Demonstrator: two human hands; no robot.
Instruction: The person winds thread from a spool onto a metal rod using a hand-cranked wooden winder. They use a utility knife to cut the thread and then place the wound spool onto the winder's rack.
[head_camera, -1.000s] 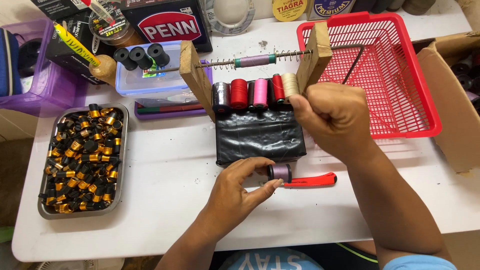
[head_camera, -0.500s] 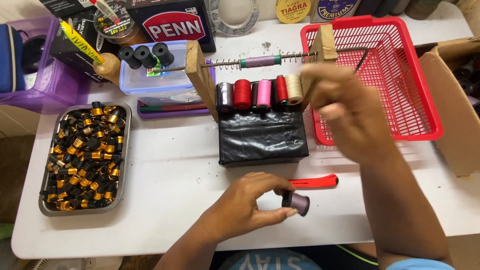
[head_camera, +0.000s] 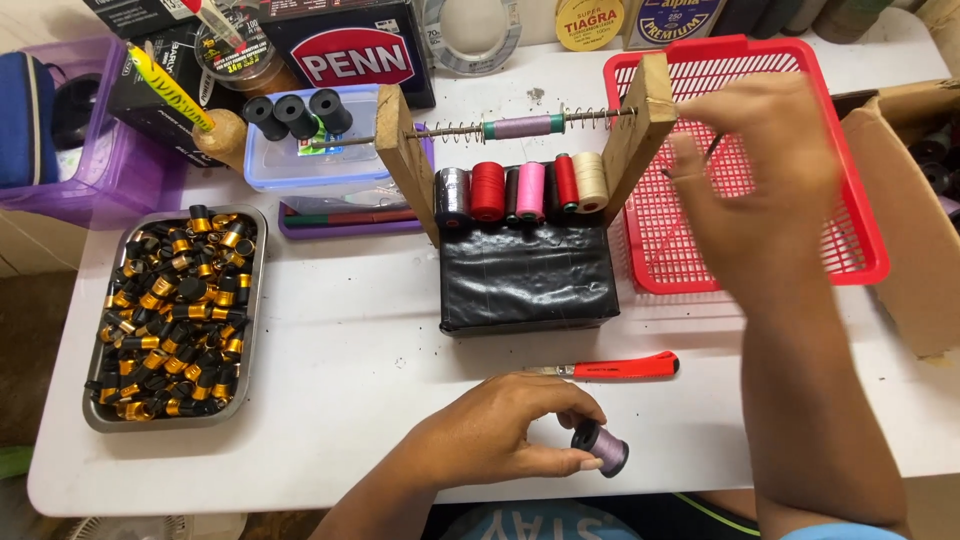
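Spool in one hand, crank end of the rod near the other

On the white table (head_camera: 330, 330), a wooden jig (head_camera: 405, 165) carries a rod through springs so a spool can spin on it, with thread spools (head_camera: 520, 190) racked below on a black block (head_camera: 527, 278). A red basket (head_camera: 800, 190) sits right, a tray of black-and-gold parts (head_camera: 170, 315) left. The right hand (head_camera: 760, 175) is blurred at the rod's bent end; whether it grips is unclear. The left hand (head_camera: 500, 435) pinches a small purple spool (head_camera: 600, 447) at its fingertips, near the table's front edge, below a red-handled knife (head_camera: 610, 368).

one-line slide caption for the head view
Left hand pinches a purple thread spool; right hand reaches over the red basket.
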